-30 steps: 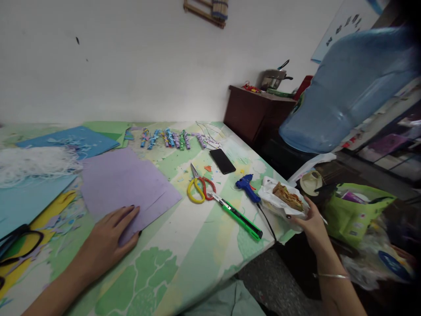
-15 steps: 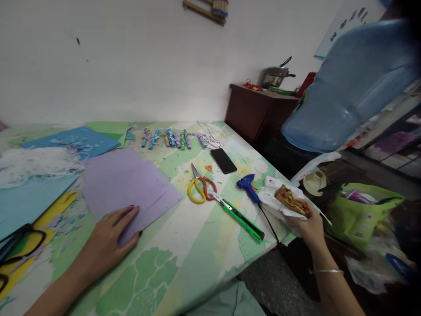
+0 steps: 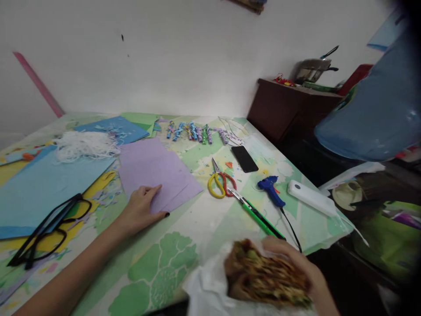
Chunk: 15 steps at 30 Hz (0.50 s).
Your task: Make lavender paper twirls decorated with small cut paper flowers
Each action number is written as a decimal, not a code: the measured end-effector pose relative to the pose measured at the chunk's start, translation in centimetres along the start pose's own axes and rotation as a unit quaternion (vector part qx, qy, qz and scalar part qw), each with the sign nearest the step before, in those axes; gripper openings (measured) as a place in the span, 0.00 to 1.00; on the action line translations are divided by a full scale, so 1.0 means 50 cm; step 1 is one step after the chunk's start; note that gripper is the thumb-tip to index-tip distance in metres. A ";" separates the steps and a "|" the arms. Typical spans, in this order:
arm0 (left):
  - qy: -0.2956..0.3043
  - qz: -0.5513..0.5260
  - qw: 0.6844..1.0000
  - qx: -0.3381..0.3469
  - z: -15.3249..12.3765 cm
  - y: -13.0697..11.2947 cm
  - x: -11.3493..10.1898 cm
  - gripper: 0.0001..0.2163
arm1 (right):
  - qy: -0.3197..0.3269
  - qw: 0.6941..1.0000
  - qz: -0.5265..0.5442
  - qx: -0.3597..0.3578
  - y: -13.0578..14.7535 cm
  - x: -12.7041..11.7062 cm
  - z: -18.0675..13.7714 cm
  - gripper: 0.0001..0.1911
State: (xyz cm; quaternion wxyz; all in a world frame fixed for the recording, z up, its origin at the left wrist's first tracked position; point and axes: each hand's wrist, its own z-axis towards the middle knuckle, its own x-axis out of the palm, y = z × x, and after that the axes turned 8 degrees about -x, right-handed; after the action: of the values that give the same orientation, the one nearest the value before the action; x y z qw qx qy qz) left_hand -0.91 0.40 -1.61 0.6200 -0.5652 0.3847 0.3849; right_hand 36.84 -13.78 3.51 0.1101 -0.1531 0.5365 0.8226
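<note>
My right hand (image 3: 296,263) is closed round a filled flatbread (image 3: 263,276) in a white plastic bag (image 3: 207,289), held close to the camera at the bottom of the view. My left hand (image 3: 141,208) lies flat with fingers out on the near corner of a purple paper sheet (image 3: 154,164) on the green-patterned table (image 3: 164,259).
Yellow and red scissors (image 3: 220,182), a green utility knife (image 3: 256,213), a blue glue gun (image 3: 269,188), a black phone (image 3: 244,158) and a white power bank (image 3: 311,197) lie to the right. Blue sheets (image 3: 42,184), black glasses (image 3: 49,228), white shreds (image 3: 85,145) and rolled paper pieces (image 3: 197,131) lie further left and back.
My right hand has lifted the flatbread from the table's right edge up toward the camera. The view has swung left. A white power bank now shows where the food lay.
</note>
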 end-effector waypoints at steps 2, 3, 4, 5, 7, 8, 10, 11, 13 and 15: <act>0.003 -0.008 1.000 -0.010 -0.004 -0.009 0.000 0.35 | 0.027 0.999 0.036 -0.005 0.051 0.043 0.050 0.17; 0.013 -0.024 1.000 -0.010 -0.007 -0.014 -0.001 0.34 | 0.038 0.998 0.053 -0.008 0.074 0.062 0.073 0.17; 0.022 -0.042 0.999 -0.009 -0.011 -0.018 -0.004 0.32 | 0.050 0.996 0.070 -0.016 0.093 0.078 0.093 0.16; 0.026 -0.059 0.998 -0.007 -0.016 -0.022 -0.006 0.31 | 0.057 0.995 0.083 -0.022 0.109 0.093 0.109 0.15; 0.023 -0.079 0.997 -0.002 -0.023 -0.027 -0.010 0.28 | 0.068 0.992 0.101 -0.040 0.129 0.114 0.129 0.14; 0.019 -0.084 0.996 -0.001 -0.026 -0.028 -0.010 0.27 | 0.070 0.991 0.106 -0.051 0.134 0.121 0.135 0.13; 0.012 -0.091 0.996 0.000 -0.028 -0.024 -0.006 0.26 | 0.074 0.989 0.107 -0.074 0.140 0.127 0.139 0.14; 0.009 -0.092 0.996 -0.001 -0.027 -0.021 -0.001 0.26 | 0.076 0.988 0.103 -0.085 0.142 0.128 0.139 0.15; 0.003 -0.093 0.996 -0.001 -0.025 -0.013 0.009 0.25 | 0.084 0.987 0.094 -0.099 0.147 0.125 0.135 0.13; -0.002 -0.095 0.995 0.002 -0.024 -0.007 0.018 0.24 | 0.095 0.986 0.086 -0.103 0.153 0.120 0.126 0.10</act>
State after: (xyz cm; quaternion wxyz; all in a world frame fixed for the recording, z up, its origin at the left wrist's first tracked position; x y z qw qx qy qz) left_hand -0.27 -0.76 -2.37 0.6557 -0.5974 0.3283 0.3245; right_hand 27.81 -10.94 10.17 -0.0287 -0.1944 0.4682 0.8615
